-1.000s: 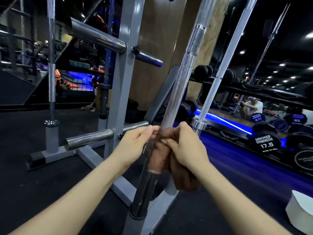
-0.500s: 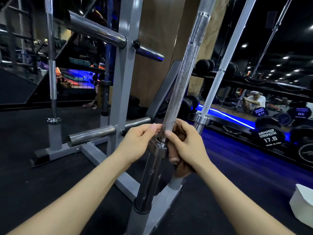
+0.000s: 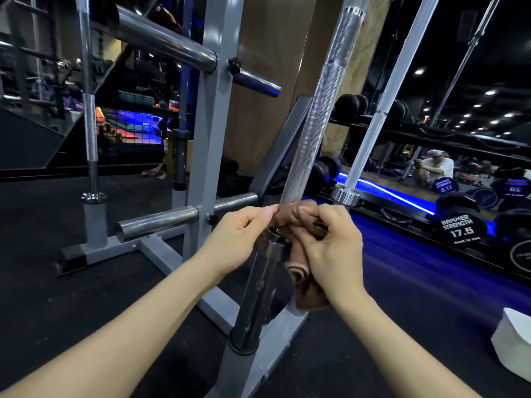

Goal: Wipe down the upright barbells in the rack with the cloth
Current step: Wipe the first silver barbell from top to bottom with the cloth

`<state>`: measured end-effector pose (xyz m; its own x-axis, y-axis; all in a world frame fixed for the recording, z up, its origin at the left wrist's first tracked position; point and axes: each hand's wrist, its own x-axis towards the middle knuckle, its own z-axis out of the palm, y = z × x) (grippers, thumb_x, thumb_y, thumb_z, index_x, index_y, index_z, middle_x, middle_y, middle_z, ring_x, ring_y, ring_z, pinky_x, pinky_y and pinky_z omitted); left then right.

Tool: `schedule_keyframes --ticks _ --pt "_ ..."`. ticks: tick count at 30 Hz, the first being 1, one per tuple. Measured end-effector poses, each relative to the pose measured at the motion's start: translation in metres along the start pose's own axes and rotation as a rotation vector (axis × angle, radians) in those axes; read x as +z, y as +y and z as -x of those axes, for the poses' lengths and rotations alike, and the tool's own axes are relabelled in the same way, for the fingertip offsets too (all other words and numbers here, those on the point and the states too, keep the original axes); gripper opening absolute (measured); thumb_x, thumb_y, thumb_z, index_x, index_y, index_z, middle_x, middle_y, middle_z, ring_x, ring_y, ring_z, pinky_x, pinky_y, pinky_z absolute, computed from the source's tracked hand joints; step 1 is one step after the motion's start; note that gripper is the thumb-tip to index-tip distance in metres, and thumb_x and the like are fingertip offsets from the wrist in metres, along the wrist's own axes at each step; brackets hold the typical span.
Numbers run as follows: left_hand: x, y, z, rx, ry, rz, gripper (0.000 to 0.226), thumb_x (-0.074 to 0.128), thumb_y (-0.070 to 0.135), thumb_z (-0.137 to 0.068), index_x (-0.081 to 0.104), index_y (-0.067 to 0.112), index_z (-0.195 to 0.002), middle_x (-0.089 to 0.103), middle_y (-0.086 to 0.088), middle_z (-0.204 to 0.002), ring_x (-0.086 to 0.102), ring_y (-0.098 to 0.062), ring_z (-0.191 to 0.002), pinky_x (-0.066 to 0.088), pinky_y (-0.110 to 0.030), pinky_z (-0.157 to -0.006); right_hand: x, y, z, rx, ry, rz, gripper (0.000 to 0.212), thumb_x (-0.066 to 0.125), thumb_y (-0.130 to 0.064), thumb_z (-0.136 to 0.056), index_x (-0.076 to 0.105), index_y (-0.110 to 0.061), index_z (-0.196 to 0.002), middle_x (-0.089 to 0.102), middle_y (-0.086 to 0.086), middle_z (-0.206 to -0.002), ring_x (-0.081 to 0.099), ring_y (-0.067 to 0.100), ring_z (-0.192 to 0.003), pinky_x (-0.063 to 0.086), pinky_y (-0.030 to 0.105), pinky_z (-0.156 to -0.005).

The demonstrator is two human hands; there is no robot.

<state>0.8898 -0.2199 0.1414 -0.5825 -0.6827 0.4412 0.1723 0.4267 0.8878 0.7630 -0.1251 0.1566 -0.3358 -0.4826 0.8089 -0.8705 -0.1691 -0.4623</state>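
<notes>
Around the base of the knurled barbell at frame centre, both hands hold the brown cloth bunched against the shaft just above the collar. From 7 o'clock the left forearm reaches in; the left hand has its fingers curled, pinching the cloth's edge against the bar with the fingertips. From 5 o'clock comes the right forearm; the right hand curls round the cloth, whose loose end hangs below the palm beside the dark sleeve. This sleeve stands in a socket of the grey rack. A second barbell leans at 2 o'clock, a third stands upright at 9 o'clock. A white container sits at 4 o'clock.
</notes>
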Motion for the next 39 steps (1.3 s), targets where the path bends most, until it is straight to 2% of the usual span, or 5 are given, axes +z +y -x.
schedule_keyframes --ticks 14,19,24,30,39 --pt "0.001 0.002 -0.001 -0.050 0.020 -0.051 0.036 0.042 0.042 -0.098 0.065 0.027 -0.121 0.068 0.016 -0.114 0.056 0.004 -0.113 0.038 -0.023 -0.103 -0.002 0.016 -0.019 0.192 -0.076 -0.049 0.022 0.071 -0.007 -0.081 0.065 -0.027 -0.086 0.065 -0.015 -0.080 0.063 0.006 -0.083 0.043 0.009 -0.073" --pt "0.000 0.003 0.001 -0.060 0.013 -0.057 0.034 0.041 0.044 -0.098 0.064 0.033 -0.121 0.068 0.019 -0.112 0.058 0.004 -0.111 0.038 -0.026 -0.102 0.006 0.012 -0.014 0.263 -0.026 -0.074 0.028 0.063 -0.006 -0.083 0.071 -0.028 -0.098 0.066 -0.015 -0.091 0.062 0.010 -0.098 0.045 0.022 -0.087" --pt "-0.001 0.002 0.000 -0.058 0.007 -0.039 0.036 0.041 0.041 -0.099 0.062 0.029 -0.125 0.066 0.018 -0.118 0.056 0.004 -0.115 0.038 -0.028 -0.106 0.011 0.013 -0.011 0.262 -0.170 -0.110 0.046 0.069 -0.053 -0.072 0.062 -0.028 -0.110 0.065 -0.007 -0.105 0.058 0.011 -0.106 0.046 0.030 -0.093" --pt "0.002 0.006 0.003 -0.026 0.019 -0.034 0.033 0.042 0.039 -0.098 0.067 0.029 -0.116 0.069 0.016 -0.110 0.060 0.001 -0.109 0.042 -0.029 -0.103 -0.004 0.000 0.002 0.084 0.014 -0.206 0.023 0.079 -0.015 -0.076 0.066 -0.029 -0.088 0.067 -0.008 -0.089 0.061 0.003 -0.088 0.048 0.021 -0.081" --pt "0.003 0.008 0.005 -0.061 0.029 -0.055 0.026 0.042 0.042 -0.097 0.067 0.038 -0.105 0.068 0.007 -0.117 0.058 -0.006 -0.115 0.040 -0.031 -0.106 0.003 -0.004 -0.001 0.043 0.020 -0.076 0.028 0.078 -0.013 -0.076 0.059 -0.032 -0.084 0.063 -0.004 -0.089 0.055 -0.003 -0.083 0.041 0.008 -0.075"
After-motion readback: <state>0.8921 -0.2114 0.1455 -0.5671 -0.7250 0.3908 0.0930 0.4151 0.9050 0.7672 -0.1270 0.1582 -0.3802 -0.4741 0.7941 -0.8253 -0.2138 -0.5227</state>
